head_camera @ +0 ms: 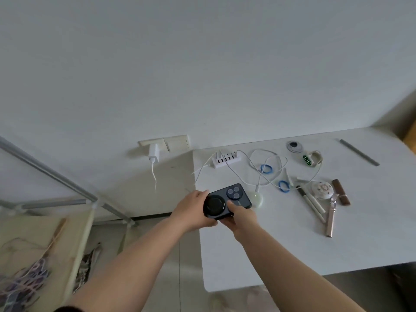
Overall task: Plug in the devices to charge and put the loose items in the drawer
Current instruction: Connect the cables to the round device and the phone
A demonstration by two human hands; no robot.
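A dark phone point(234, 198), back side up with three camera lenses and a black round pad on it, is held over the near left corner of the white table point(281, 248). My left hand point(191, 212) grips its left end and my right hand point(242, 218) grips its near edge. A white multi-port charging hub point(226, 159) stands at the table's back left, with white cables point(263, 174) looping from it. One cable ends at a pale round charging puck point(256, 199) just right of the phone. A smartwatch point(309, 159) with a lit green screen lies further back.
Loose on the table: two blue elastic bands point(266, 168), pens point(311, 203), a round patterned compact point(322, 190), a brown bar point(341, 192), a rose-gold stick point(331, 218), a grey round device point(293, 146), a grey rod point(359, 152). A wall charger point(154, 154) sits in the socket. A metal-framed rack point(45, 212) stands left.
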